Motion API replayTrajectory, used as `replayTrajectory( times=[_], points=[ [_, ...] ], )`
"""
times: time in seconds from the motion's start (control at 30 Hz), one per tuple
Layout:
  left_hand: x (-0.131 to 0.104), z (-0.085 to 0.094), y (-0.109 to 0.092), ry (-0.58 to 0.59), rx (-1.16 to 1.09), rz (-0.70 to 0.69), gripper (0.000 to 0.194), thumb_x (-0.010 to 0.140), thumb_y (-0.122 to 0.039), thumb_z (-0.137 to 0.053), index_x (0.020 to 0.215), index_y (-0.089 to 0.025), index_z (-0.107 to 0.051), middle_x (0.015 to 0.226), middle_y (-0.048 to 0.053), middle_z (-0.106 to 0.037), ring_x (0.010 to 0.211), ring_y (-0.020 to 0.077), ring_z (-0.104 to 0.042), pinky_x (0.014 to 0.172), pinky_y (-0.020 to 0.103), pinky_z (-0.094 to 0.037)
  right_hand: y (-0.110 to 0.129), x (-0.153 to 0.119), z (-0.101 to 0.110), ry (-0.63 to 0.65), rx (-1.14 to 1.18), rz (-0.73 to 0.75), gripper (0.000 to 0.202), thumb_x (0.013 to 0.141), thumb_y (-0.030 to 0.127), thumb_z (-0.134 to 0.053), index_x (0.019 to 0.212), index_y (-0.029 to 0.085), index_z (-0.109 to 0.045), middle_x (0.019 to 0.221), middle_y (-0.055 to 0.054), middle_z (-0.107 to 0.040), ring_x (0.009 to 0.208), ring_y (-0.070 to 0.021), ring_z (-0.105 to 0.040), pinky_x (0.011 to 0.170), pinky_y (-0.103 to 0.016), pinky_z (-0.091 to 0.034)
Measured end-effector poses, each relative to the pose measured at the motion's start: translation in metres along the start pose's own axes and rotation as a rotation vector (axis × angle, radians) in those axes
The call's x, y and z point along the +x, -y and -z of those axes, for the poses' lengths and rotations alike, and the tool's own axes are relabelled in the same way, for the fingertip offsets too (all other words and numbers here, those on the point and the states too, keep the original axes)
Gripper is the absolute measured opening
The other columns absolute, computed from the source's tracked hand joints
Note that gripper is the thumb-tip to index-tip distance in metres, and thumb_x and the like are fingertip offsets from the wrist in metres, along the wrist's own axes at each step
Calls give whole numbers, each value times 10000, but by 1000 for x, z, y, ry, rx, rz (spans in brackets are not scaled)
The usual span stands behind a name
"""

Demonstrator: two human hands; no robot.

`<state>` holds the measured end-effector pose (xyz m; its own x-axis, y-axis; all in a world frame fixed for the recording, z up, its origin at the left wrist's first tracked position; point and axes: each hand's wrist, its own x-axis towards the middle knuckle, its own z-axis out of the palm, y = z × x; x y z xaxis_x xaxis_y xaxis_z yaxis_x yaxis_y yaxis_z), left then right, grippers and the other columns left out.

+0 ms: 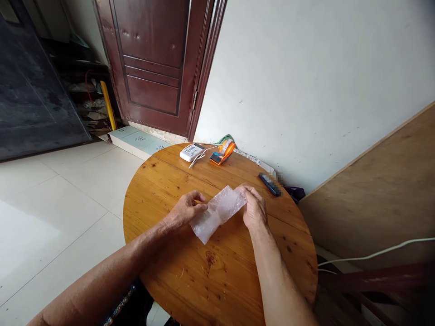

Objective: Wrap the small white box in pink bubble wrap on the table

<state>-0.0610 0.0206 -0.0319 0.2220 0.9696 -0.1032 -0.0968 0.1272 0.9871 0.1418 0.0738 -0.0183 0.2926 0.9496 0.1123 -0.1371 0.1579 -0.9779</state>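
Note:
A small, flat piece of clear bubble wrap, looking like a pouch or folded sheet, is held at a slant above the middle of the round wooden table. My right hand pinches its upper right end between thumb and fingers. On its left side, my left hand has thumb and forefinger curved at the edge, the thumb touching the plastic, with a gap between the two. The lower left corner of the wrap hangs loose. Whether anything lies inside it I cannot tell.
At the table's far edge are a white power strip with its cord and an orange tape dispenser. A dark phone lies to the right. Beyond stand a white wall, a brown door and a wooden panel.

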Motion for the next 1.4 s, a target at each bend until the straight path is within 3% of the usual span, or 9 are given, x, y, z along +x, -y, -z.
replayTrajectory(
  times=[0.17, 0.33, 0.5, 0.57, 0.7, 0.9, 1.07, 1.27, 1.4],
  points=[
    [5, -3, 9, 25, -5, 27, 447, 661, -277, -719, 1054, -162, -541, 816, 2, -609, 661, 121, -571, 571, 221, -431, -2, 2, 2, -5, -113, 55, 299, 632, 443, -729, 742, 175, -657, 745, -13, -657, 679, -145, -549, 636, -265, -418],
    [7, -4, 15, 19, 74, 24, 402, 708, -202, -671, 1089, -165, -547, 794, -14, -594, 624, 103, -554, 541, 202, -414, 22, -16, 11, -83, -370, 333, 302, 811, 461, -622, 899, 179, -683, 648, 28, -556, 582, -120, -481, 568, -245, -387],
    [7, -3, 15, 17, 102, 3, 345, 719, -162, -617, 1059, -160, -560, 736, -38, -557, 535, 61, -494, 472, 162, -366, 45, -46, 2, 647, -734, 296, 366, 924, 479, -508, 1027, 197, -717, 658, 3, -612, 582, -136, -512, 560, -247, -376],
    [7, -3, 15, 21, 83, -8, 349, 712, -168, -600, 1058, -160, -555, 726, -49, -540, 495, 48, -469, 438, 155, -350, 46, -50, -2, 776, -900, 284, 399, 943, 494, -465, 881, 201, -729, 661, -11, -641, 601, -147, -533, 570, -252, -364],
    [7, -4, 14, -21, 12, -5, 346, 688, -171, -558, 1033, -158, -559, 713, -56, -538, 450, 42, -453, 399, 154, -330, 44, -39, 7, 655, -1183, 317, 495, 963, 479, -396, 606, 210, -610, 577, -18, -616, 553, -153, -510, 543, -266, -301],
    [10, -3, 8, -126, -57, 43, 275, 623, -113, -511, 885, -130, -592, 584, -59, -545, 448, 63, -465, 427, 162, -343, 40, -24, 31, 604, -1552, 168, 376, 868, 347, -582, 515, 221, -564, 564, -14, -622, 537, -150, -522, 530, -286, -208],
    [9, 2, 1, -253, -64, 96, 266, 698, -211, -581, 955, -145, -570, 581, -59, -537, 432, 73, -455, 428, 174, -335, 34, -25, 29, 596, -1519, 154, 226, 804, 222, -639, 581, 226, -603, 628, 5, -655, 579, -149, -557, 543, -280, -215],
    [1, 19, -10, -292, 231, -40, 514, 811, -581, -540, 1072, -141, -587, 817, 45, -653, 627, 140, -571, 519, 226, -405, 34, -24, 26, 417, -1548, 106, 229, 880, 411, -586, 993, 218, -636, 864, -67, -727, 779, -228, -650, 579, -277, -276],
    [1, 19, -9, -254, 448, -74, 484, 720, -375, -660, 1129, -124, -589, 669, -17, -612, 629, 144, -561, 558, 224, -391, 28, -21, 29, 366, -1544, 119, 368, 839, 397, -643, 1138, 191, -582, 930, -97, -722, 832, -248, -657, 594, -280, -291]
  ],
)
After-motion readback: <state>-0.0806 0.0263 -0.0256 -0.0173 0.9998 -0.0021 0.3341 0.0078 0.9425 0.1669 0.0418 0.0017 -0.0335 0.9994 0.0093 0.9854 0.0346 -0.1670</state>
